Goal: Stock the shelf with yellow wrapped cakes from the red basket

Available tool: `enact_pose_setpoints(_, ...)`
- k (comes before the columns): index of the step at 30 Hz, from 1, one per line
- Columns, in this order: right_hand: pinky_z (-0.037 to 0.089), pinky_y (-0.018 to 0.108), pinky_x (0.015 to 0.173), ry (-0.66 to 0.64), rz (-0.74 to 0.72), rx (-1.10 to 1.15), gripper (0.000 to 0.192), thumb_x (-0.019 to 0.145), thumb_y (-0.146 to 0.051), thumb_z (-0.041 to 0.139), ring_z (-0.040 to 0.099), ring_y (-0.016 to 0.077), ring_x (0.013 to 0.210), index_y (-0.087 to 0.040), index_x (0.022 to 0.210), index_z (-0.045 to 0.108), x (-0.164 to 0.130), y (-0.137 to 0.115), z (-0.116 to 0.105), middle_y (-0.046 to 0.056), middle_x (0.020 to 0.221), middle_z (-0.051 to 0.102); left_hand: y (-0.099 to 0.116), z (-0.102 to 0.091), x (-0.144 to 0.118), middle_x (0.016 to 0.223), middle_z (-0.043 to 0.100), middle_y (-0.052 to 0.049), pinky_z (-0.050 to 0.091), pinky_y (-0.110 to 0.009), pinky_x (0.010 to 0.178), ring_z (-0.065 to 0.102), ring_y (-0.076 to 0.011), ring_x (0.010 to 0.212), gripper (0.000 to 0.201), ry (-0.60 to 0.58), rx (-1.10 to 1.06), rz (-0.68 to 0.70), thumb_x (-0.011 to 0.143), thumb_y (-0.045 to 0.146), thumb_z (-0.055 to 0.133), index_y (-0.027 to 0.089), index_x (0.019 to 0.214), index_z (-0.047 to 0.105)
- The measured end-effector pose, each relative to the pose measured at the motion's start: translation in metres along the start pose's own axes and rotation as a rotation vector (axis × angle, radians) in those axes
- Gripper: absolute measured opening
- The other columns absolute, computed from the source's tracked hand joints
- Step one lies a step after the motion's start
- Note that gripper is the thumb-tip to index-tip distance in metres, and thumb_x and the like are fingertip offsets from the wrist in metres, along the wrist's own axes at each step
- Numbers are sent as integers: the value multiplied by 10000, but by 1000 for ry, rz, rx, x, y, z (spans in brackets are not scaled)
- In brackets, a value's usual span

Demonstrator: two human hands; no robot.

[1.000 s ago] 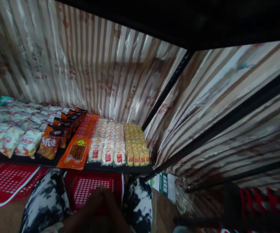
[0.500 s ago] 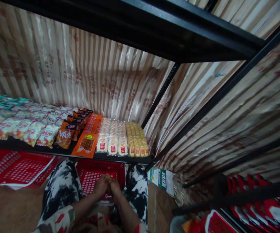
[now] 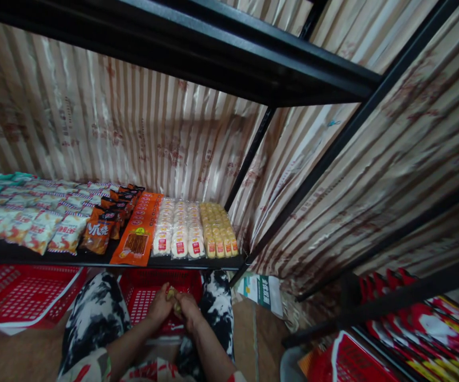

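The left hand (image 3: 160,306) and the right hand (image 3: 188,310) meet over a red basket (image 3: 144,297) and close together on a small yellowish packet (image 3: 173,295), which sits between the fingers of both. Just above the hands is a black shelf (image 3: 94,260). On it, nearest to the hands, lie rows of white snack packs (image 3: 178,233) and yellow snack packs (image 3: 217,231). A long orange pack (image 3: 136,233) lies to the left of them.
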State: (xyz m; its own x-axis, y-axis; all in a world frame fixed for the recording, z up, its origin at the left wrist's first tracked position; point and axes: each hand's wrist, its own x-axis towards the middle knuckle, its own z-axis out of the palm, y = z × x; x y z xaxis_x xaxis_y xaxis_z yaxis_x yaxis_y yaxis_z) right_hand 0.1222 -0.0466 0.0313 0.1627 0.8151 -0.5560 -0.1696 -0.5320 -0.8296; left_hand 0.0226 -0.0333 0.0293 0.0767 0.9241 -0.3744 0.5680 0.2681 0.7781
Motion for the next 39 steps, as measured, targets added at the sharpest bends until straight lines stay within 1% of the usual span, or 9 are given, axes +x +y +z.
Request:
enact_pose_setpoints(3,402,239,544,9,4,11,220,630,-358,674,537,122,553,-171,671,565,-1,-11,-8,-11,583,578,7,-2,2,1243,578,-106,397,-219,938,552,-164,1128,478,-32,-119,49,801,179,476,107,1272,433)
enact_pose_setpoints(7,431,244,567,-17,-48,35,335,612,-433,699,591,147,647,-179,797,586,-4,-25,-22,3,689,634,14,-1,7,1035,660,-63,486,-259,817,631,-180,945,389,40,-320,115,736,188,529,149,1123,518)
enact_pose_setpoints(9,431,241,559,-28,-90,28,398,591,-486,709,600,154,670,-186,817,578,-4,-33,-29,2,718,639,17,2,10,952,657,-54,514,-271,712,649,-184,826,408,69,-419,112,703,221,578,156,1102,520)
enact_pose_setpoints(12,435,242,556,-22,-141,30,460,551,-531,725,605,161,697,-201,828,564,-5,-46,-40,-5,749,632,24,7,11,907,621,-35,503,-251,570,631,-145,658,469,84,-532,82,690,267,599,167,1135,490)
enact_pose_setpoints(17,440,249,553,32,-199,61,473,548,-533,730,608,174,711,-216,864,579,-5,-69,-55,-1,757,638,48,12,5,792,603,17,463,-231,482,555,-91,483,405,23,-626,131,649,323,633,171,1006,516)
enact_pose_setpoints(21,443,235,568,45,-200,84,472,590,-518,723,608,161,739,-215,928,594,-5,-86,-67,3,804,658,71,11,-1,706,585,43,445,-218,470,554,-91,477,395,-7,-707,118,607,383,660,171,909,517)
enact_pose_setpoints(27,414,188,541,54,-265,122,470,642,-576,672,585,121,705,-215,940,633,-2,-95,-83,-11,791,653,97,11,-6,729,607,26,463,-224,517,601,-108,541,396,-31,-738,113,625,414,670,171,908,536)
enact_pose_setpoints(32,409,178,539,75,-297,201,463,662,-633,622,554,96,641,-198,818,651,3,-95,-95,-9,749,640,106,17,-2,719,627,13,466,-229,521,602,-110,537,443,-33,-761,79,613,438,698,158,921,547)
enact_pose_setpoints(39,400,173,533,95,-285,202,460,628,-606,667,547,87,621,-202,846,674,4,-98,-99,-2,758,659,110,21,-4,758,636,-11,479,-260,566,624,-136,593,518,-39,-796,39,590,499,692,160,938,513)
